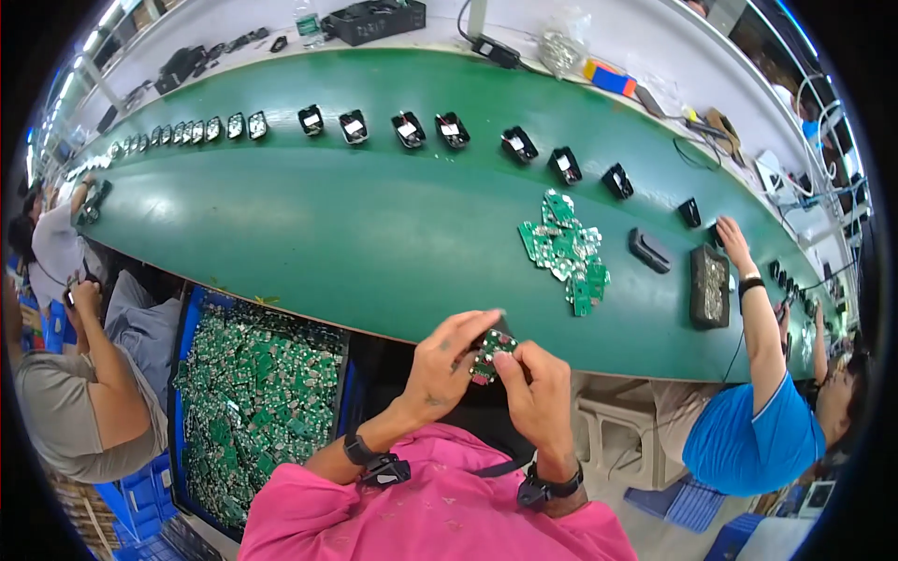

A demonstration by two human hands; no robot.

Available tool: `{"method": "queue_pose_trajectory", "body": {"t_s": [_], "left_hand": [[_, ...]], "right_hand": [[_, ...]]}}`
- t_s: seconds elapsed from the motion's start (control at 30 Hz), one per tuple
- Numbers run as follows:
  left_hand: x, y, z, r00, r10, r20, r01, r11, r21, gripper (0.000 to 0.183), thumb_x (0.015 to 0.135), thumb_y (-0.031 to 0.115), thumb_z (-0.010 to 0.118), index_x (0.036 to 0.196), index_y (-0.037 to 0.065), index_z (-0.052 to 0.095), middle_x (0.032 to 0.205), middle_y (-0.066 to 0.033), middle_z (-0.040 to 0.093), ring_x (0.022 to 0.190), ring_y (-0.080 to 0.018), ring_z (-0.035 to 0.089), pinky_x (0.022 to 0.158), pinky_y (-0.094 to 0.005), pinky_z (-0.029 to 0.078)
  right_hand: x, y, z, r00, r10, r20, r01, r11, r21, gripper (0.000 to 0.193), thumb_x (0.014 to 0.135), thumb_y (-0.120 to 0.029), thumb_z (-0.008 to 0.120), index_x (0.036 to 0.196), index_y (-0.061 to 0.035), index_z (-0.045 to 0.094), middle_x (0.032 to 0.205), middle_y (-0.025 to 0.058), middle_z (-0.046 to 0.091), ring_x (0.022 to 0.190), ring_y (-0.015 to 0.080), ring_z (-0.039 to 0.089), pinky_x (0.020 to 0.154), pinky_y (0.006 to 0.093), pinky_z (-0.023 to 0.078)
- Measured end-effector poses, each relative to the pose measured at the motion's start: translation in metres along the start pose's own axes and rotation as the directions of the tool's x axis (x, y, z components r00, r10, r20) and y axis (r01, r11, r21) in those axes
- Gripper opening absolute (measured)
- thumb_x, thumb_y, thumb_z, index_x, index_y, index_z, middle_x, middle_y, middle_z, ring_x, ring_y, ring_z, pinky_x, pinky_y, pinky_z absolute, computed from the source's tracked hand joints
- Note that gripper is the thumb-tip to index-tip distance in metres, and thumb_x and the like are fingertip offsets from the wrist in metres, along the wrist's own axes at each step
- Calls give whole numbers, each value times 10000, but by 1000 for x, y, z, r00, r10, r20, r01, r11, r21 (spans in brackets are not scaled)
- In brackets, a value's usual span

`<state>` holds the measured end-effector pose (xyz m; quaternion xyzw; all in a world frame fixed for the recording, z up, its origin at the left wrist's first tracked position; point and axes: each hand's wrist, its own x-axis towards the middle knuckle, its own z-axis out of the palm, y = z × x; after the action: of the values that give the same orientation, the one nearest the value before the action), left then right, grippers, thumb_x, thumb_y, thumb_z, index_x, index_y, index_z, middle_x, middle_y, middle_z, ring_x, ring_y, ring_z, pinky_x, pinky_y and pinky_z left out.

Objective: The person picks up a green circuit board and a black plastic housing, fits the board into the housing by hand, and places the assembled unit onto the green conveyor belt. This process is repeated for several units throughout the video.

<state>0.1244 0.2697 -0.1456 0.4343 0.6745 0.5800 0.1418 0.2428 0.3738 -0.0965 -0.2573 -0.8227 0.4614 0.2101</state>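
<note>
Close in front of my body, just off the near table edge, my two hands meet around a green circuit board (490, 353). My left hand (438, 366) grips it from the left, with a dark piece, perhaps a black housing, partly showing behind the board. The thumb of my right hand (541, 388) presses on the board's face, its other fingers curled behind. Just beyond my hands, a loose pile of green circuit boards (564, 245) lies on the green table (309, 224).
Black housings (409, 130) stand in a curved row along the table. A dark handheld case (648, 251) and a filled black box (698, 288) lie right. At lower left is a blue bin (176, 374) heaped with boards. A co-worker in blue (758, 435) reaches in; others sit left.
</note>
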Motion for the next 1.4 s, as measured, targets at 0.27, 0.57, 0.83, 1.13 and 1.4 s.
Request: {"method": "queue_pose_trajectory", "body": {"t_s": [0.27,0.57,0.83,1.13,1.4], "left_hand": [[4,13,-18,912,-254,322,366,859,-358,554,923,-79,515,1462,39,466,1294,-91,594,1029,-114,635,900,-268,525],[7,7,-19,874,-356,330,474,775,-418,414,1020,79,526,1426,18,471,1233,-91,610,1016,-119,623,771,-278,599],[11,-5,-17,866,-407,292,499,750,-434,398,1023,67,472,1416,13,437,1250,-107,587,1100,-145,591,812,-301,616],[25,-10,-33,818,-442,369,574,677,-461,503,1007,19,463,1502,23,379,1198,-101,575,1052,-147,604,800,-319,626],[40,-11,-36,822,-502,268,567,767,-301,454,1008,28,475,1459,-4,436,1131,-87,615,918,-114,628,753,-292,626]], "right_hand": [[9,13,-7,986,168,-17,-166,984,67,291,897,-127,730,715,26,563,566,19,481,555,70,404,492,285,322],[10,33,11,979,201,5,-198,958,207,221,921,-168,726,905,29,626,640,78,616,551,82,555,502,266,418],[24,23,18,994,63,88,-68,997,49,462,1010,-172,566,1435,-4,503,756,151,656,635,194,637,614,334,503],[43,17,19,977,111,183,-114,993,8,452,979,-147,612,1406,-14,544,767,144,651,622,194,595,621,332,491],[57,14,40,994,97,50,-99,994,46,376,992,-144,579,1347,-22,589,868,166,674,726,185,630,679,336,512]]}}
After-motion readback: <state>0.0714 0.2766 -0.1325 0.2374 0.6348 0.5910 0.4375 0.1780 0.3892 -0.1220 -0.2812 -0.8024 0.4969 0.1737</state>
